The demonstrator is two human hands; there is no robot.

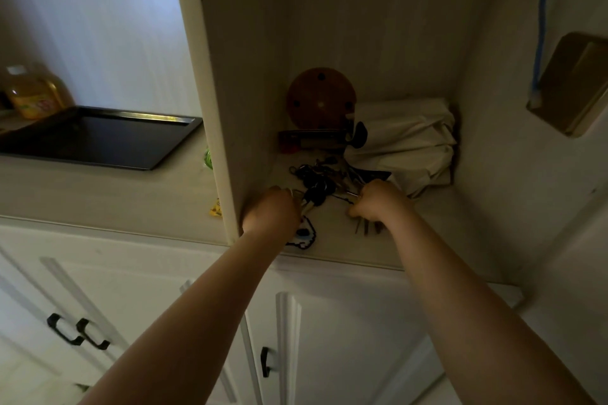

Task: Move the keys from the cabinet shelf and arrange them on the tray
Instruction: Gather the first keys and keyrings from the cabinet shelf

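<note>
Metal keys on cabinet shelf: left hand, right hand fingers clamped on bunches; lifting step, carry to empty tray next.

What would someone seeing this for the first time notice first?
Two bare arms reach up into an open cabinet nook, where the left hand and the right hand each close on keys from a dark tangled pile of keys on the shelf. Behind the pile stand a round wooden disc and a crumpled pale cloth bag. Left of the cabinet wall, a dark tray lies on the counter.
</note>
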